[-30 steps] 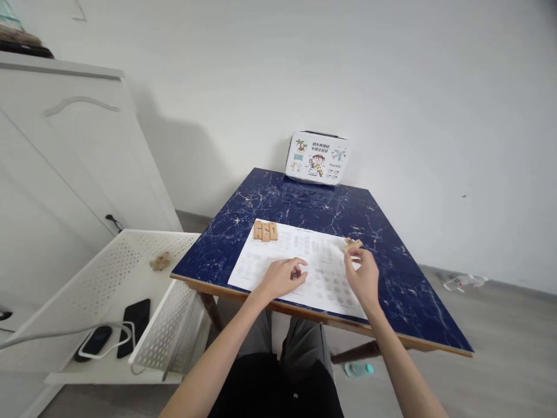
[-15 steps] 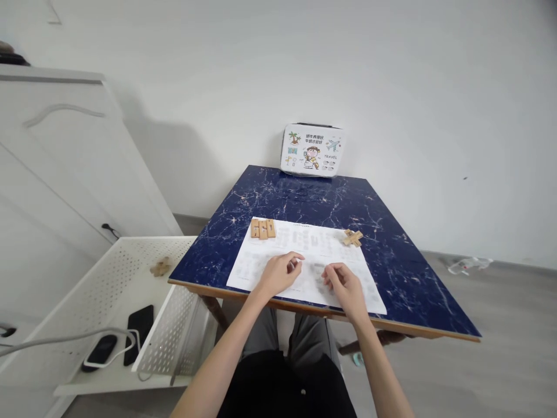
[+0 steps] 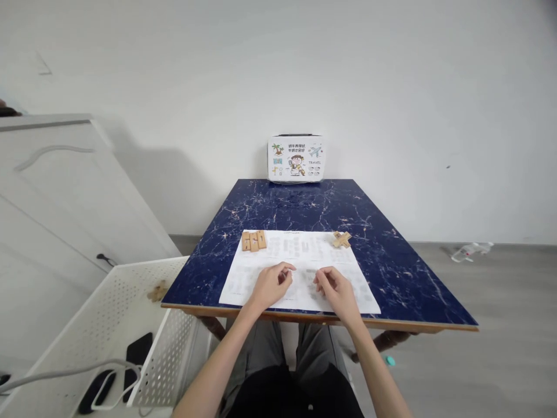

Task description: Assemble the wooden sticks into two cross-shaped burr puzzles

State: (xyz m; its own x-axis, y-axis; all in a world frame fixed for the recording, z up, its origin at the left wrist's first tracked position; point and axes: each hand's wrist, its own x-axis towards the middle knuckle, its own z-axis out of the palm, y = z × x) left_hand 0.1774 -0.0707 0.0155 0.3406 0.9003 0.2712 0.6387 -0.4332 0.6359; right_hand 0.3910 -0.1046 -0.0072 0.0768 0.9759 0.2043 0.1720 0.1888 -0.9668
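Note:
A white sheet of printed paper (image 3: 300, 299) lies on the blue marbled table, its print too blurred to read. My left hand (image 3: 272, 284) rests on the left half of the sheet, fingers loosely bent, with a gap between thumb and forefinger and nothing visible in it. On the right half is my right hand (image 3: 335, 288), its fingers curled loosely, also with nothing visible in them. Flat wooden puzzle pieces (image 3: 253, 241) lie side by side at the sheet's upper left corner. Interlocked wooden pieces (image 3: 342, 239) form a cross at its upper right corner.
Against the wall at the table's back edge (image 3: 296, 188) stands a white case (image 3: 296, 159) with cartoon prints. To the left, a white perforated drawer (image 3: 161, 363) holds a dark phone (image 3: 138, 354), a cable and another wooden puzzle (image 3: 157, 291).
The view has tilted up and shifted slightly, so more wall shows. Both hands keep nearly the same pose over the paper, and the wooden pieces have stayed put.

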